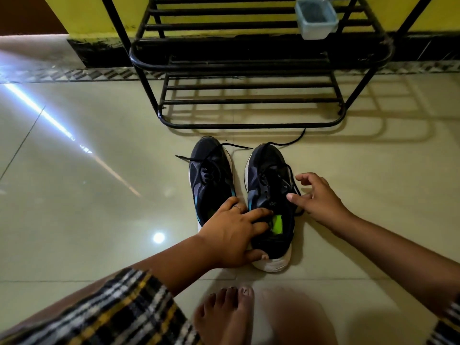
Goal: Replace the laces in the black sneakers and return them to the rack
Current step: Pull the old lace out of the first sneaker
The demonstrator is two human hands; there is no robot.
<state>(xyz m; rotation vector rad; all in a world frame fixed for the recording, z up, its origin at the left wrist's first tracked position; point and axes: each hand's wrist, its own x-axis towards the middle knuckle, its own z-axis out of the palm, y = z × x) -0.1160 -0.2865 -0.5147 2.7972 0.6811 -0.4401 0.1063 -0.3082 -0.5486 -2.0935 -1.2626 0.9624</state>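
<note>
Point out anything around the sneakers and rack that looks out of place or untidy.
The laces are loose. The left sneaker has its untied ends splayed over the floor on both sides of the toe, and the right sneaker trails one lace toward the rack. Nothing looks spilled or broken.

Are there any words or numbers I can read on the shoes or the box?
Right sneaker: a small pale mark on its tongue, too blurred to read.
Left sneaker: no words or numbers show.
Plastic box on the rack: no label shows.
Nothing else here has readable writing.
</note>
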